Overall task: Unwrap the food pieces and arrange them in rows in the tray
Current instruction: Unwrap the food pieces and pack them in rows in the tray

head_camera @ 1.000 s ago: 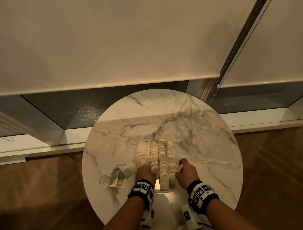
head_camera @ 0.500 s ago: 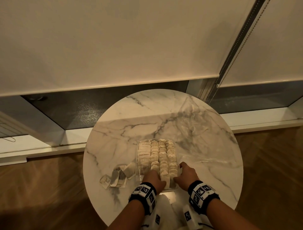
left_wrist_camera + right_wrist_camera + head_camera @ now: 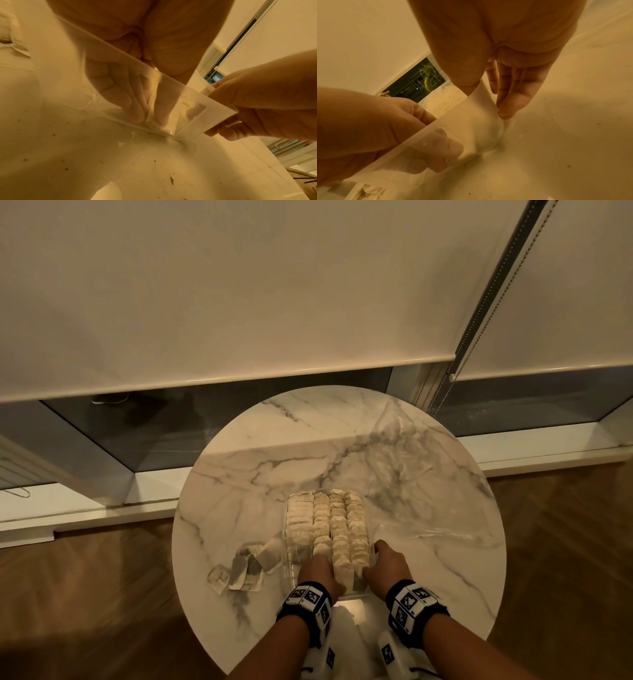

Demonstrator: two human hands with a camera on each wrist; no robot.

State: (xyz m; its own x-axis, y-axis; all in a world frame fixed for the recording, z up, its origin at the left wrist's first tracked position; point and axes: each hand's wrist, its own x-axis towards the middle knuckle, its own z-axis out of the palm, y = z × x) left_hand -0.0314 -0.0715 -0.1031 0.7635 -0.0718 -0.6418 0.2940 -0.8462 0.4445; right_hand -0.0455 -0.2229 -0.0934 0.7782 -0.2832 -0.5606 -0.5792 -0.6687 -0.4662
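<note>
A clear plastic tray (image 3: 284,542) sits on the round marble table (image 3: 274,457), filled with rows of pale food pieces (image 3: 329,522). My left hand (image 3: 317,571) reaches down into the tray's near end. Through the wall, in the left wrist view, its thumb and fingers (image 3: 135,112) pinch a pale piece at the tray floor. One taller piece (image 3: 343,575) stands just to the right of this hand. My right hand (image 3: 387,568) grips the tray's near right corner (image 3: 481,108), thumb at the rim and fingers (image 3: 510,105) down the outside wall.
Several empty wrappers (image 3: 246,566) lie in a heap left of the tray. A crumpled clear plastic bag (image 3: 404,474) spreads over the table's right side. Crumbs dot the marble near me. Beyond the table are a window sill and roller blinds with a bead chain (image 3: 479,320).
My left hand has moved from the tray's near left corner rightward and forward into the tray. My right hand has slid slightly along the near right corner.
</note>
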